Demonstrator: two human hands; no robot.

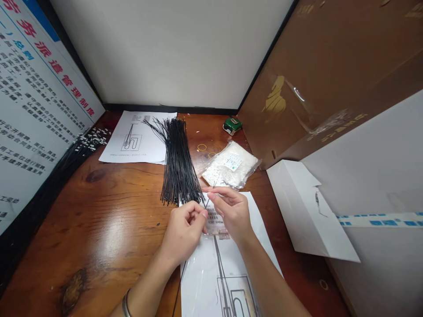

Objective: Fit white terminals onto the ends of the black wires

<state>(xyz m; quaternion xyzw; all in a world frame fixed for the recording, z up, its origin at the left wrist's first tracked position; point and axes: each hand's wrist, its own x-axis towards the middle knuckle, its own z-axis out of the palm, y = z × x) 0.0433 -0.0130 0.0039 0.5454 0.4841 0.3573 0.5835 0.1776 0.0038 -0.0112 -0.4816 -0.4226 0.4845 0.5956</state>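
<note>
My left hand (185, 231) is closed in a pinch on a thin black wire (207, 203), low over the table. Close beside it, my right hand (233, 213) pinches the same wire between thumb and fingers, its thin ends sticking up past the fingertips. A black length hangs below my left wrist, toward the bottom edge. Just beyond the hands lies a thick bundle of black wires (178, 163). Beneath the fingers is a small clear bag (216, 226) with printed text, partly covered. It rests on a printed drawing sheet (201, 281).
A clear bag of small white parts (231, 165) lies behind my right hand. Farther back sit a green tape measure (232, 125) and another drawing sheet (132, 136). Wires with white ends (89, 143) run along the left panel. A folded white card (307, 211) stands at right.
</note>
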